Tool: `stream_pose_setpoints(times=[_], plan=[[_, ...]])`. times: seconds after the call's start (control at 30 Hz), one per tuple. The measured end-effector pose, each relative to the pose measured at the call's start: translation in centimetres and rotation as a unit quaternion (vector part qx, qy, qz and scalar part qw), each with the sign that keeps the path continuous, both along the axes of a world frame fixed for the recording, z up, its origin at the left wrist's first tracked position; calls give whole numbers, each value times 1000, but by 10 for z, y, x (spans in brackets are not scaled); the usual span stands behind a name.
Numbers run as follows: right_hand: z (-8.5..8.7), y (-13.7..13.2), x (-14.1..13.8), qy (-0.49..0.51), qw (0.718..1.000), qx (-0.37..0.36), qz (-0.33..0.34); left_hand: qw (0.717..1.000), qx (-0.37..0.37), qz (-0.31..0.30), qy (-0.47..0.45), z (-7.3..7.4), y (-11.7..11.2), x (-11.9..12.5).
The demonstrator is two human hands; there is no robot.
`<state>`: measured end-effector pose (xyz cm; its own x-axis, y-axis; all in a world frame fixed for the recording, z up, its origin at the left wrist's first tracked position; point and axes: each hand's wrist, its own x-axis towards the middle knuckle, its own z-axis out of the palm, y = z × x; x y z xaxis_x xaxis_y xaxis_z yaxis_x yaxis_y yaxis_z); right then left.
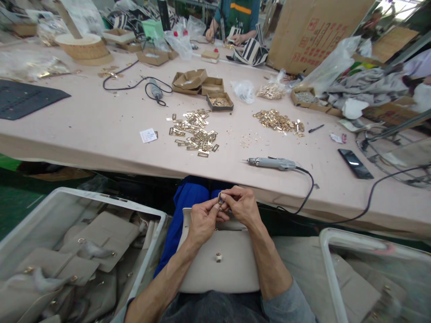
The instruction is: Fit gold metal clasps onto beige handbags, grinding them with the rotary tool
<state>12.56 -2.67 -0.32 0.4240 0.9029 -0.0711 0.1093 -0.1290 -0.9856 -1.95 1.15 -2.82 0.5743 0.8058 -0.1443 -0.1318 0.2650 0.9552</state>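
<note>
My left hand [203,220] and my right hand [243,205] meet over my lap, fingertips pinched together. Between them is a small gold-coloured rectangular metal frame [220,198], partly covered by the fingers. Under my forearms a beige handbag [218,273] lies on my lap, with a small metal clasp [218,257] on its front. The bag's upper edge passes behind my hands, and whether the frame touches it is hard to see. On the table ahead lies a pile of similar metal frames [197,134].
A grey electric screwdriver [274,163] rests near the table's front edge, its cord trailing right. Beyond are gold fittings [278,121], a phone [356,163] and small cardboard boxes [190,81]. Bins [161,217] of beige bags flank me. A co-worker [240,22] sits opposite.
</note>
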Motion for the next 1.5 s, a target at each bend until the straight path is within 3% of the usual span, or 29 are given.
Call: stream_pose_setpoints(times=[0.17, 0.37, 0.47, 1.0, 1.07, 1.13, 1.17, 1.23, 1.27, 1.3, 1.37, 1.5], plan=[[-2, -1, 7, -89, 996, 29, 12, 999, 2, 34, -2, -1, -3, 2], [-3, 2, 39, -27, 973, 42, 225, 999, -5, 31, -12, 3, -4, 1], [1, 6, 48, -20, 957, 58, 282, 1000, -2, 23, -15, 5, -3, -1], [11, 6, 40, -54, 961, 61, 265, 998, -13, 57, 17, 7, -3, 1], [16, 6, 48, -81, 974, 58, 202, 997, -13, 67, 19, 5, -2, 1], [23, 7, 65, -146, 988, 44, 27, 997, -16, 72, 21, 3, 0, 2], [26, 7, 77, -193, 976, 22, -94, 997, -16, 72, 22, 2, 0, 3], [33, 9, 102, -285, 906, -71, -304, 997, -18, 71, 21, 1, 1, 4], [36, 10, 113, -316, 865, -131, -367, 997, -20, 74, 20, 1, 1, 4], [38, 13, 122, -331, 832, -187, -404, 996, -22, 79, 19, 1, 1, 5], [41, 21, 135, -325, 801, -258, -432, 996, -27, 83, 17, 1, 0, 6], [48, 42, 140, -262, 793, -274, -477, 996, -27, 89, 18, 4, -2, 9]])
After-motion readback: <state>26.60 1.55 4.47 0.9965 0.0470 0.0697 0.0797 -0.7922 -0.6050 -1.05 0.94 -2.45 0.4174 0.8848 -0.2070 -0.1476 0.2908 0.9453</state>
